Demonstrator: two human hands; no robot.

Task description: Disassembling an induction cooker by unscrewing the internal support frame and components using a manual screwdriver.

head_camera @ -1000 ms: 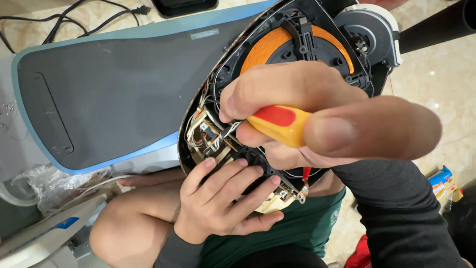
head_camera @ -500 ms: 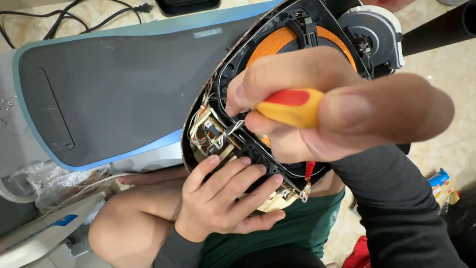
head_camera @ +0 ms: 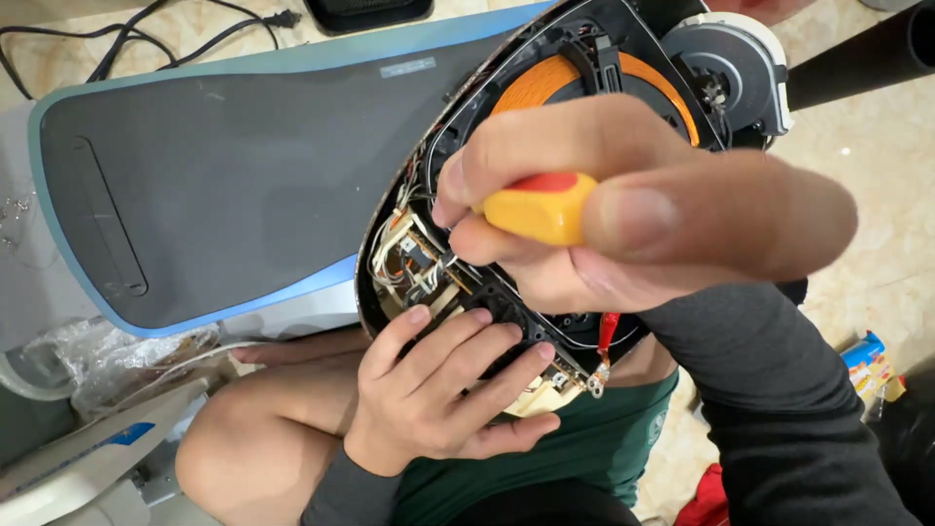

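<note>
- The right hand (head_camera: 623, 214) is closed around the yellow-and-red handle of a screwdriver (head_camera: 541, 206), high in the view and close to the camera; the shaft runs down toward 7 o'clock and its tip (head_camera: 450, 261) meets the exposed insides of the opened appliance (head_camera: 584, 78).
- The left hand (head_camera: 443, 390), at 6 o'clock, lies with curled fingers pressed over the lower rim of the open housing, steadying it; it grips nothing else.
- The appliance lies across the person's lap, its long grey panel with blue edge (head_camera: 224, 175) stretching toward 9 o'clock and an orange round part (head_camera: 555, 73) at 12 o'clock.
- Likely slip: the tip sits among thin wires and metal brackets (head_camera: 409, 258); if it jumps from its seat, it may nick a wire or bend a contact.
- The left fingers (head_camera: 467, 341) lie just beside the tip's line, at 5 o'clock from it, so a sudden slip could jab them.
- The big hand hides much of the work point from the camera, so aim is likely partly by feel.
- The housing rests on a bare knee (head_camera: 243, 429), not a firm surface; it could rock under pressure.
- Whether the tip is seated in a screw cannot be told.
</note>
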